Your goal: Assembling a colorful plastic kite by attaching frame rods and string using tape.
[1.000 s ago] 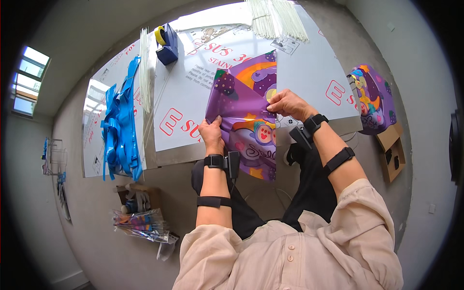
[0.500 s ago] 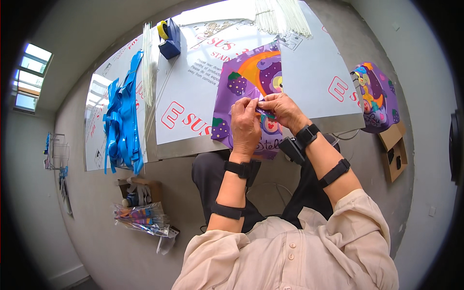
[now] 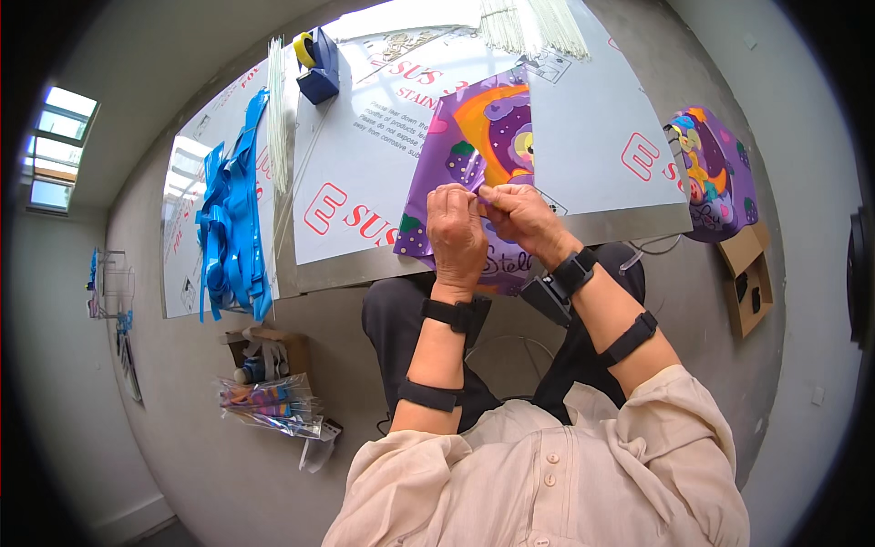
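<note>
A thin purple printed sheet [image 3: 437,173] with an orange crescent, grape clusters and a cartoon figure lies over the table's front edge, its lower part hanging above my lap. My left hand [image 3: 458,235] is closed over its middle, fingertips pinched together. Beside it, my right hand [image 3: 529,217] pinches too, thumb against forefinger. The fingertips of both hands nearly meet at a gathered bit of the sheet; any small thing between them is hidden.
Blue ribbons [image 3: 239,219] and thin white rods [image 3: 277,128] lie left on the table [image 3: 602,118], near a blue tape dispenser [image 3: 317,73]. More rods [image 3: 538,27] lie at the back. Another purple printed piece [image 3: 729,173] hangs right, above an open cardboard box [image 3: 747,283]. Packets [image 3: 264,401] lie lower left.
The purple sheet has turned slightly and come a little nearer to me. Both hands stay pinched together at its middle, the right wrist a little lower.
</note>
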A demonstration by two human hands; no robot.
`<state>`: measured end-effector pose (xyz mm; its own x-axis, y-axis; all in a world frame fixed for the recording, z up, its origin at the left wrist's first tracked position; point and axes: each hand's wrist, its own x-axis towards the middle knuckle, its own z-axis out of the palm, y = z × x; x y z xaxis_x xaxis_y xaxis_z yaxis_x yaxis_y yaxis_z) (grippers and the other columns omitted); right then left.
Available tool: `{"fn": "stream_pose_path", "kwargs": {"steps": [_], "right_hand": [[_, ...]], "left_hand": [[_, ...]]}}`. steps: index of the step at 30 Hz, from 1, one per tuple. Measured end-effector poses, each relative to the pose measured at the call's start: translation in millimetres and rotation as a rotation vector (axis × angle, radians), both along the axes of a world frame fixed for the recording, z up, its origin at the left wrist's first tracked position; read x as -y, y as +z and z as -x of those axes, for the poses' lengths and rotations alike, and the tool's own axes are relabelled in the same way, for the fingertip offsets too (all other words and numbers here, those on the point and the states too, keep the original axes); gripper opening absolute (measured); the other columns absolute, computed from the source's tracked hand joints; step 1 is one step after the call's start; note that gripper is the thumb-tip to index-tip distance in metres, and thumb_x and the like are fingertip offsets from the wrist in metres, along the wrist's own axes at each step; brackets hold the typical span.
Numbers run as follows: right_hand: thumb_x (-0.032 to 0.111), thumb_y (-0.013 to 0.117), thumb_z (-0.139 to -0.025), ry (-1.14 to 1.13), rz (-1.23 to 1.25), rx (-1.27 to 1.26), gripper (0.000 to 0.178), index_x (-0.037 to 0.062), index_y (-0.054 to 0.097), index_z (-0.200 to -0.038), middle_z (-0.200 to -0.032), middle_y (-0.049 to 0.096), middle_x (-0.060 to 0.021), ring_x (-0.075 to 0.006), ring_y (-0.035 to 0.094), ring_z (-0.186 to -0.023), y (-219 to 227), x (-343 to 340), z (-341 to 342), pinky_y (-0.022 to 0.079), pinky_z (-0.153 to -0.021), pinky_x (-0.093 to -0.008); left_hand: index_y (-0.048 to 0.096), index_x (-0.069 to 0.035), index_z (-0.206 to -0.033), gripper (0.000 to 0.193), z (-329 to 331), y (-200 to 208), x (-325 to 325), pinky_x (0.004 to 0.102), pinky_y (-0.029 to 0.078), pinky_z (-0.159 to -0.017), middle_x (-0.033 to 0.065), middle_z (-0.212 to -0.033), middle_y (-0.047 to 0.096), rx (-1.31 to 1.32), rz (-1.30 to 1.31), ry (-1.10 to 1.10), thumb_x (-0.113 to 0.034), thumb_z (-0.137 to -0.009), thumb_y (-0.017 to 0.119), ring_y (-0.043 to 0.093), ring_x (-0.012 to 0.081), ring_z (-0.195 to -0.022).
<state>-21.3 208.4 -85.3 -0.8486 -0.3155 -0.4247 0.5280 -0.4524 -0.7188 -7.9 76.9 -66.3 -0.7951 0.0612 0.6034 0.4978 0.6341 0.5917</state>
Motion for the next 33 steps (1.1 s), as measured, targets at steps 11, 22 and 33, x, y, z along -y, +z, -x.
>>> {"fn": "stream_pose_path", "kwargs": {"steps": [11, 22, 33], "right_hand": [[0.081, 0.034, -0.075, -0.164, 0.459, -0.074, 0.112, -0.0064, 0.014, -0.142, -0.14, 0.032, -0.0181, -0.0251, 0.039, -0.123, 31, 5, -8, 0.034, -0.104, -0.0351], [0.078, 0.039, -0.076, -0.238, 0.613, -0.078, 0.109, -0.005, 0.015, -0.142, -0.143, 0.029, -0.0157, -0.0254, 0.031, -0.132, 33, 2, -13, 0.028, -0.109, -0.0372], [0.044, 0.055, -0.09, -0.335, 0.507, 0.066, 0.063, -0.0044, 0.036, -0.125, -0.117, 0.047, -0.02, -0.0294, 0.051, -0.114, 33, -10, -6, 0.047, -0.096, -0.0389]], "left_hand": [[0.03, 0.005, -0.139, 0.082, -2, -5, -15, 0.0417, 0.017, -0.112, 0.0232, -0.144, 0.029, 0.376, -0.014, -0.392, -0.061, -0.09, 0.035, 0.022, 0.0346, -0.137], [0.019, 0.004, -0.143, 0.087, -5, 2, -28, 0.0419, 0.005, -0.113, 0.0237, -0.148, 0.019, 0.402, -0.007, -0.503, -0.065, -0.09, 0.026, 0.009, 0.0343, -0.141], [0.041, 0.006, -0.128, 0.058, 8, -2, -11, 0.0344, 0.04, -0.1, 0.0176, -0.134, 0.041, 0.312, -0.457, -0.33, -0.001, -0.076, 0.065, 0.047, 0.027, -0.12]]}}
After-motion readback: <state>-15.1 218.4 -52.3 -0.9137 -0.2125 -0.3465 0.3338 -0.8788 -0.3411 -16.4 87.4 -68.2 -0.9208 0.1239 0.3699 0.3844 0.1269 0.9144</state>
